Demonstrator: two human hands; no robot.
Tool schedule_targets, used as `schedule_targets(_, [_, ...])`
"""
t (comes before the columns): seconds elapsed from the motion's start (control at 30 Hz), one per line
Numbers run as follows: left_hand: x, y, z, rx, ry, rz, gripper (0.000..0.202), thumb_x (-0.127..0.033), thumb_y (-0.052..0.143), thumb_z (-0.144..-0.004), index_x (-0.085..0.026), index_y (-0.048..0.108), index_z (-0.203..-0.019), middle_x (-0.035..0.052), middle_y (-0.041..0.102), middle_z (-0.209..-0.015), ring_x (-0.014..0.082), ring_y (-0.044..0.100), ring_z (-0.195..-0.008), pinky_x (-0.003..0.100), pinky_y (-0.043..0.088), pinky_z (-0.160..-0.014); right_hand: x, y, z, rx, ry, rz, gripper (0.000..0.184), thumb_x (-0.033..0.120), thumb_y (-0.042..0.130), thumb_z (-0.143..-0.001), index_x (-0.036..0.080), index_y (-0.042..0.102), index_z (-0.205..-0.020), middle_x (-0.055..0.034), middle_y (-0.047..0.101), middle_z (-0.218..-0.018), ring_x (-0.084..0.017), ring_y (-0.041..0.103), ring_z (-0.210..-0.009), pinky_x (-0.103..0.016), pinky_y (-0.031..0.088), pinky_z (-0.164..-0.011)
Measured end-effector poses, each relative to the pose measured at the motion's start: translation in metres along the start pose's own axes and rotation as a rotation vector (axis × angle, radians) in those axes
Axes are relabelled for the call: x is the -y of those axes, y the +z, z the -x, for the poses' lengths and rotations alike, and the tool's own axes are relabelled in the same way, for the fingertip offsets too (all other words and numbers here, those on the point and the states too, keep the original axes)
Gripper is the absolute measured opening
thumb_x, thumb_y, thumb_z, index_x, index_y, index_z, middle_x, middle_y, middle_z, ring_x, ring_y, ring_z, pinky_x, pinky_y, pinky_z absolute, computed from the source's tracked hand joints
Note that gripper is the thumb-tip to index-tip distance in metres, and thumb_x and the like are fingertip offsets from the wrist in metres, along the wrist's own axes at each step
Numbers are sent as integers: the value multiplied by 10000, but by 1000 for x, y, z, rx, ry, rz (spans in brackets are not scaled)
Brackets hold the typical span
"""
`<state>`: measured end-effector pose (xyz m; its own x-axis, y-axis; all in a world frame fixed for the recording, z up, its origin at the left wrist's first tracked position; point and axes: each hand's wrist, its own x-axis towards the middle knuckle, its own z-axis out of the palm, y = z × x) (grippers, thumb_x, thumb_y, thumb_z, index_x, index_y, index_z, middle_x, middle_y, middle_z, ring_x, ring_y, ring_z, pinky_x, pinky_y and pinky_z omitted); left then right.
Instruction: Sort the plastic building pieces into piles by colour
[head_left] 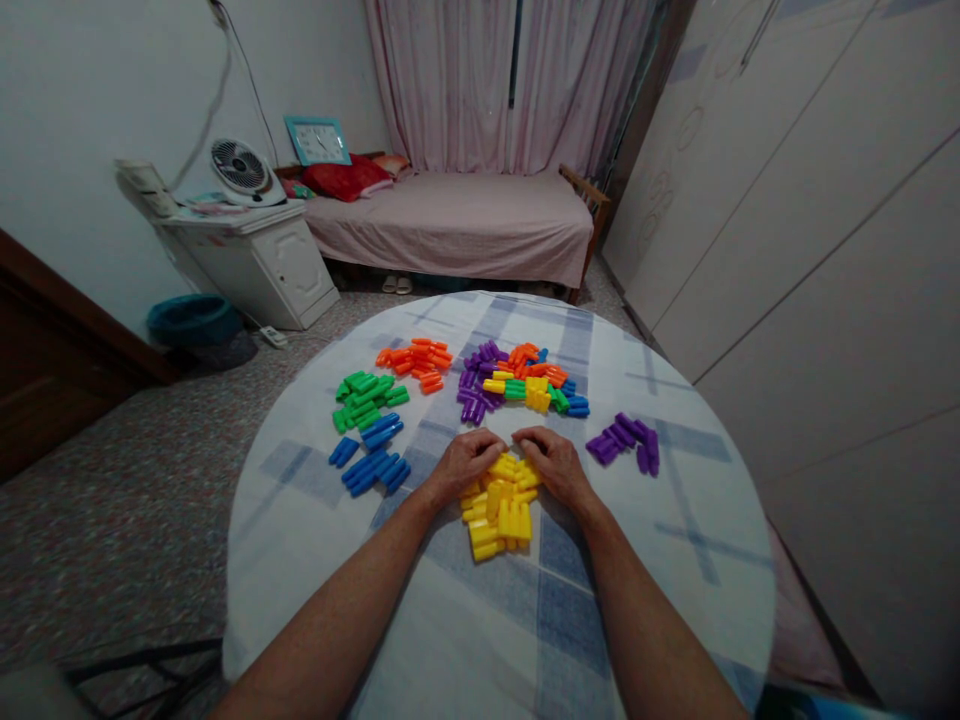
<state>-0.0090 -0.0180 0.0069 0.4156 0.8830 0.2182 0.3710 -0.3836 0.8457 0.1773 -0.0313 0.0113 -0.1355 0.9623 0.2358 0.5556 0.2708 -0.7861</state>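
A pile of yellow plastic building pieces [499,515], shaped like joined rounded tubes, lies in front of me on the table. My left hand [469,462] curls around the pile's far left side, its thumb against the yellow pieces. On the far right side my right hand [551,460] bends inward, fingers closed against the same pieces. Both sets of fingertips come near each other at the pile's far end. Just beyond them is a mixed heap with purple pieces [480,375], orange pieces [529,360] and a few yellow, green and blue ones.
Sorted heaps of orange pieces [416,360], green pieces [367,400] and blue pieces [375,465] lie to the left, with purple pieces [624,440] to the right. A checked tablecloth [465,640] covers the round table. Behind it are a bed [457,220] and a white cabinet [277,265].
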Motion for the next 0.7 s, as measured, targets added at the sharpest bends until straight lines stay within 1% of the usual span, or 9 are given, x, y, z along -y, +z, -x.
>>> schedule_targets(0.27, [-2, -1, 0, 5, -10, -8, 264, -308, 453, -847, -143, 656, -811, 26, 634, -772, 138, 570, -739, 234, 427, -699, -1, 1, -1, 8, -9, 15, 254, 214, 448, -818, 192, 675, -930, -44, 692, -948, -177, 612, -893, -310, 447, -817])
schedule_targets(0.7, [-4, -1, 0, 10, 11, -18, 271, -307, 450, -866, -138, 652, -805, 28, 624, -766, 133, 566, -734, 237, 422, -690, 0, 0, -1, 2, -14, 14, 239, 203, 456, -818, 190, 676, -911, -44, 694, -942, -175, 615, -890, -302, 448, -818])
